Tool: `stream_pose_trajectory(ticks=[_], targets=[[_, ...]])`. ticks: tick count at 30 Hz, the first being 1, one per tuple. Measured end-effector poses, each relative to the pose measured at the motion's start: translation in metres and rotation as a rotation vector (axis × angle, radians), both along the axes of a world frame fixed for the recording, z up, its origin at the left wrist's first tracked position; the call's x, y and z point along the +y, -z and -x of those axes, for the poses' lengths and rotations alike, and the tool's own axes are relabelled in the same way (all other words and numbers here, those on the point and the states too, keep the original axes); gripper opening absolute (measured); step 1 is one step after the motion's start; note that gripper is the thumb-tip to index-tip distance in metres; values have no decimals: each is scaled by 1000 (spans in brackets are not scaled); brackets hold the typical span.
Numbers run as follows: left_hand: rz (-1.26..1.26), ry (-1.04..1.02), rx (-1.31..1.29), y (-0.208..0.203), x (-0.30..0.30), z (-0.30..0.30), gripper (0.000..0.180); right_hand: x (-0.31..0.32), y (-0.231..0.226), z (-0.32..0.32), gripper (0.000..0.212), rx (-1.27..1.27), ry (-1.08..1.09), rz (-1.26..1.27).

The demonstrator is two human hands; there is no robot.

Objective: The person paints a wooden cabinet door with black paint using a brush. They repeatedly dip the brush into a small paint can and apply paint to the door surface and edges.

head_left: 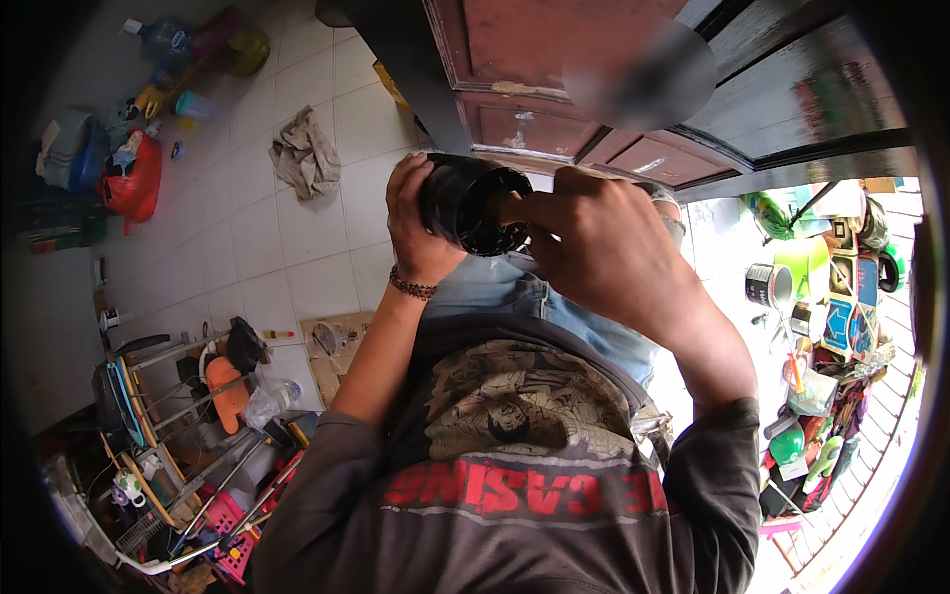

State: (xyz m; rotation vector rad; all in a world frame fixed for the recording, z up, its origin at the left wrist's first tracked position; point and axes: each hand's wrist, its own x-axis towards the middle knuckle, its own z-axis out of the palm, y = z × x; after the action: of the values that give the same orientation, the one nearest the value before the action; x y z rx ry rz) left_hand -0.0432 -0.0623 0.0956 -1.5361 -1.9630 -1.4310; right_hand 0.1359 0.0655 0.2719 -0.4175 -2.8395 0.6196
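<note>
Holding a black cylindrical container (pixel 473 203) up at chest height, the person has both hands on it, just in front of the dark red panelled door (pixel 554 69) that serves as the landmark here. The left hand (pixel 416 223) wraps around the container's closed end, fingers curled tight against its ribbed side, a beaded bracelet (pixel 412 287) on the wrist below. The right hand (pixel 594 243) sits at the open mouth, which faces away from the door's hinge side; its fingers are drawn together and pushed into the opening, though the fingertips themselves are hidden inside, so what they pinch, if anything, cannot be told.

Judging by this, the work looks to be in its middle: the container is lifted and steadied, and the reach into it is under way, while whatever is to come out or be cleaned inside shows no result.

Away from the door, on the white tiled floor (pixel 247 228), lies 1 crumpled grey rag (pixel 305 153). Further from the door, a red bag (pixel 134 183) sits among clutter.
</note>
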Motion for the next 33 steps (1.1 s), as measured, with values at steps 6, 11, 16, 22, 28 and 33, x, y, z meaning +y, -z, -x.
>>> stream_pose_trajectory(ticks=[6, 11, 16, 22, 28, 33], targets=[[8, 20, -14, 0, -3, -7, 85, -6, 24, 26, 16, -212, -42, -30], [-27, 52, -87, 8, -8, -11, 80, -7, 5, 25, 18, -326, -58, -47], [35, 42, -42, 6, -10, -13, 82, 0, -10, 18, 22, -324, -72, -88], [26, 34, -33, 11, -7, -13, 80, -4, -22, 15, 18, -272, -81, -112], [47, 22, 16, 15, -9, -13, 80, -3, -16, 17, 16, -391, -77, -152], [35, -22, -15, 18, -10, -12, 79, 5, -33, 20, 14, -280, -81, -72]])
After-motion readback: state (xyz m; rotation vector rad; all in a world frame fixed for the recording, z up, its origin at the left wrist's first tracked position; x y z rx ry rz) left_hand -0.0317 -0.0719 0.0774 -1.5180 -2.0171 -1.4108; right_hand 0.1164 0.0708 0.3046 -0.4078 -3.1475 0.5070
